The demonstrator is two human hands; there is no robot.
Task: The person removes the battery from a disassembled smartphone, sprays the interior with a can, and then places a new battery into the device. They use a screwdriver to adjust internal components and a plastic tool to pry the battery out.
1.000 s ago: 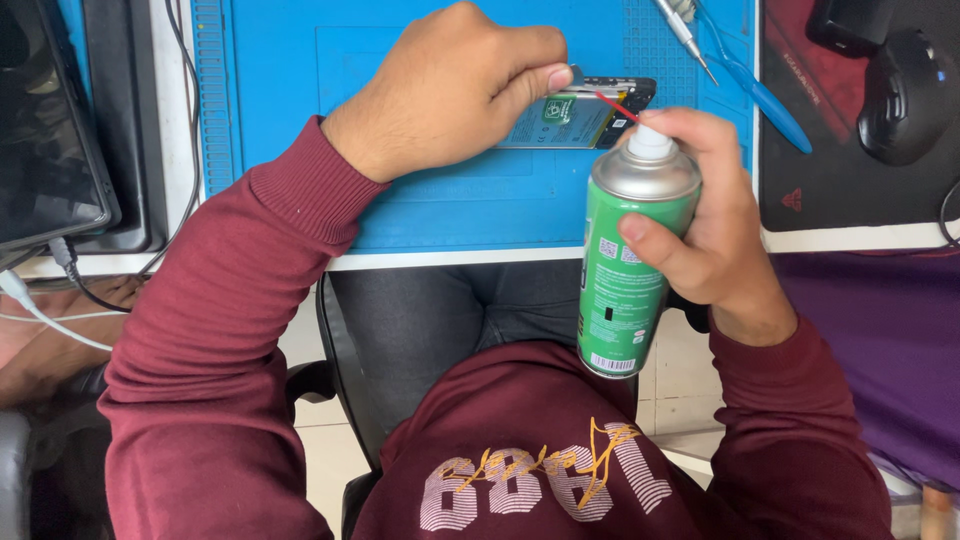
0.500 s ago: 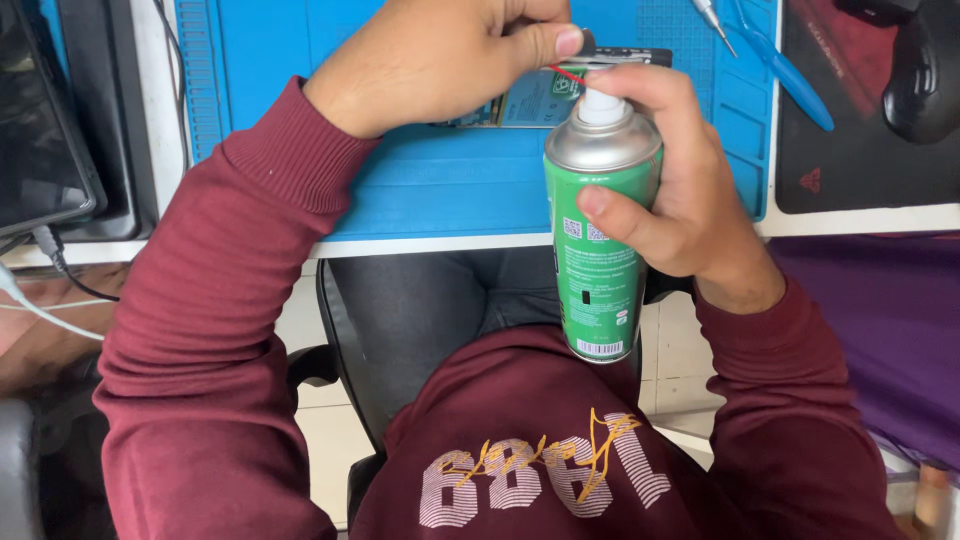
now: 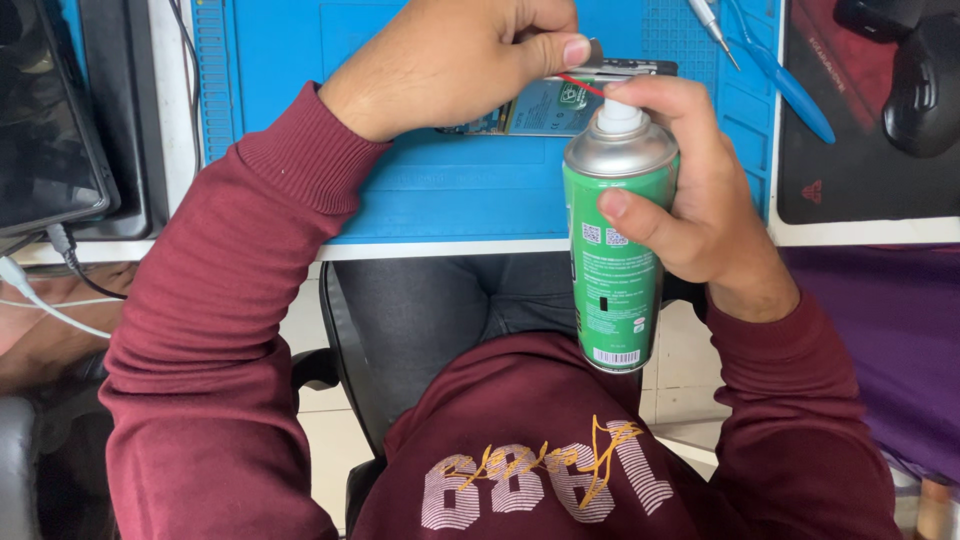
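Right hand (image 3: 690,200) is wrapped tight around a green spray can (image 3: 612,260), forefinger curled over the white nozzle (image 3: 618,115), from which a thin red straw (image 3: 580,84) points toward a small opened device (image 3: 555,100) lying on the blue work mat (image 3: 450,190). Left hand (image 3: 455,60) is closed in a pinch on the near edge of that device, fingertips close against the straw's tip; whether they also steady the straw cannot be told. The can is held upright over the desk (image 3: 860,232) edge, above the person's lap. From here, a hard press could plausibly flood the device or wet the pinching fingers, since they sit right at the outlet; the straw might also pop loose, and the spray would then scatter wide. A slackened pinch could let the light device skid across the mat. Further right lie blue tweezers (image 3: 785,80) and a slim metal-tipped tool (image 3: 708,20), then a black mouse (image 3: 925,85) on a dark pad (image 3: 860,170); a dark screen edge (image 3: 50,110) and cables (image 3: 50,290) sit far left. Nothing stands between straw and device.
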